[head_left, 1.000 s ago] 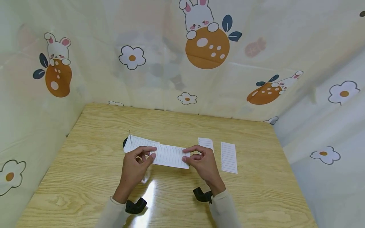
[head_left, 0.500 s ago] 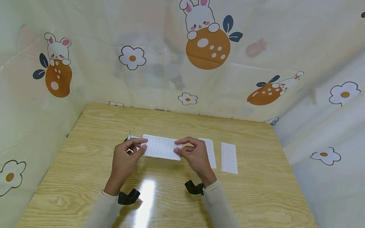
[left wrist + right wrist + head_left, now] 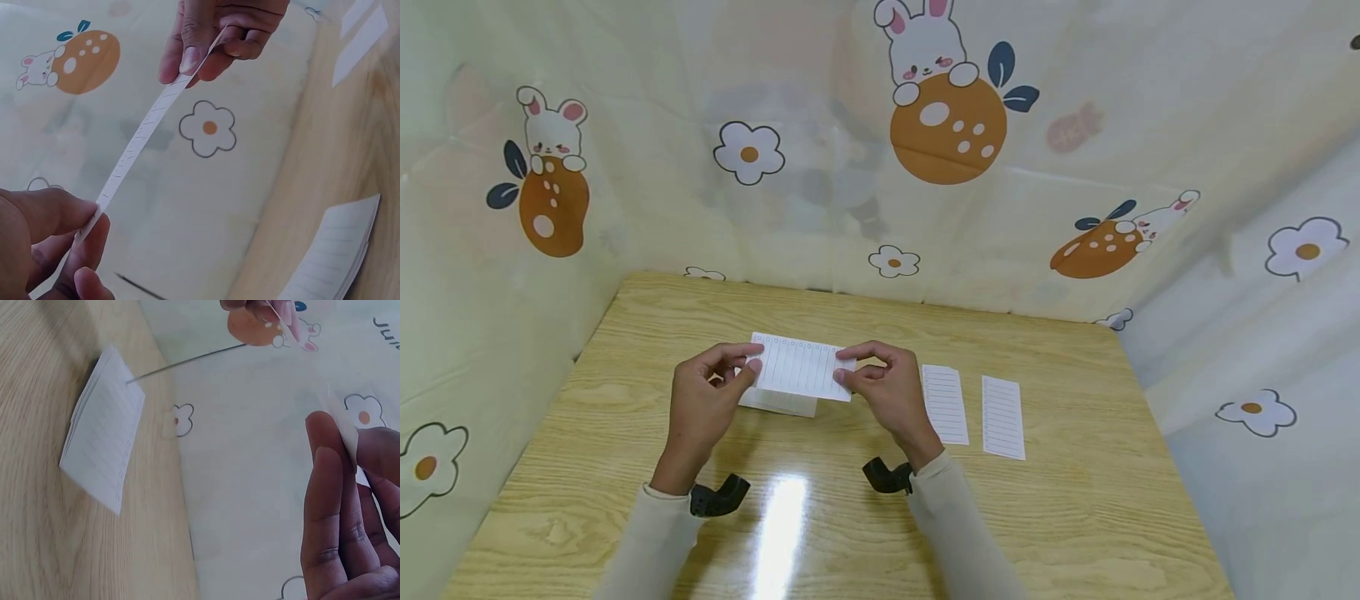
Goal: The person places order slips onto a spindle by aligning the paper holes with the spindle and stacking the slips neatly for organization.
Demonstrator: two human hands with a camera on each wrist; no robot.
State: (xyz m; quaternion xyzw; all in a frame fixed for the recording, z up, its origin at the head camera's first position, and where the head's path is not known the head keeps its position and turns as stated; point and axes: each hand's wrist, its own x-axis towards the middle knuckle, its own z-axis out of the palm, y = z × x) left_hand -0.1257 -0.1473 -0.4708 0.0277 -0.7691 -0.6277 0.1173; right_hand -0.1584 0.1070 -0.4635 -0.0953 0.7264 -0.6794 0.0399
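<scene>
Step in hand, by my judgement: positioning a lined card (image 3: 801, 367) over the stack (image 3: 103, 431) and its upright spike (image 3: 187, 362). My left hand (image 3: 703, 404) pinches one short end, my right hand (image 3: 891, 396) the other; the card spans between, raised off the table (image 3: 1075, 500). Next move probably calls for aligning the card with the spike's tip, then lowering evenly.

We see a table (image 3: 1075, 500) of light yellowish-brown wood grain, with a bright streak of light reflected on its near part. On its right half we find one white rectangular lined paper slip (image 3: 945, 406) and, beside it but apart, a second white lined slip (image 3: 1003, 417), both flat. Farther left we see a stack of white rectangular lined sheets (image 3: 103, 437), with a thin dark rod (image 3: 187, 362) rising from near one end.
</scene>
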